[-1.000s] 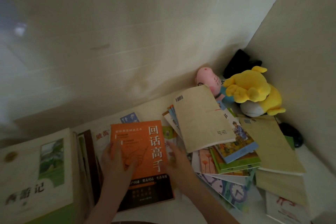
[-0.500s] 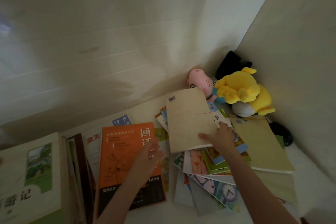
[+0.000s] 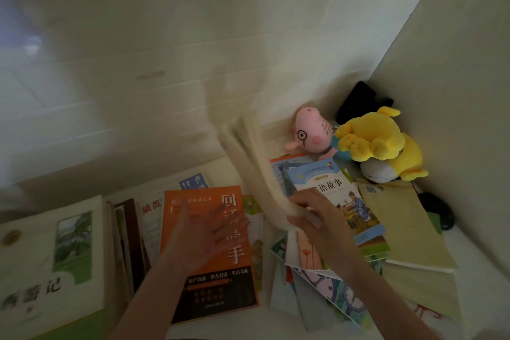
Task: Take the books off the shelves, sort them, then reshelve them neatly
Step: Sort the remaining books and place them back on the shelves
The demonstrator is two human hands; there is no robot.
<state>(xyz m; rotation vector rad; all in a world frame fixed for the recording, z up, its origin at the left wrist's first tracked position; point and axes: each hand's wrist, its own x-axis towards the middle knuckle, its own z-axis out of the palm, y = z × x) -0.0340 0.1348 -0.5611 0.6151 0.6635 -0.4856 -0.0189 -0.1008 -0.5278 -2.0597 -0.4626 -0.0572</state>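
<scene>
Cream book point(image 3: 256, 174), blurred, stands tilted up on edge above the scattered pile, its lower corner pinched in the right hand point(image 3: 317, 218), thumb and fingers curled round it. The left hand point(image 3: 204, 234) is spread flat, fingers straight, over the orange book point(image 3: 209, 279) lying face up on the counter point(image 3: 265, 320) (blur hides whether the palm actually touches the cover). Just right of the raised book lies a blue storybook point(image 3: 339, 201), on top of a loose heap of thin picture books point(image 3: 331, 292) fanned at different angles. A pale yellow-green book point(image 3: 400, 223) lies further right, beside a small dark object point(image 3: 438, 212) against the side wall. At far left sits a thick white-and-green volume point(image 3: 49, 257), with several more books point(image 3: 132, 234) between it and the orange one. In the back corner, a pink plush point(image 3: 309, 132) and a yellow plush point(image 3: 378, 141) lean together, with something black point(image 3: 358, 99) behind them.
</scene>
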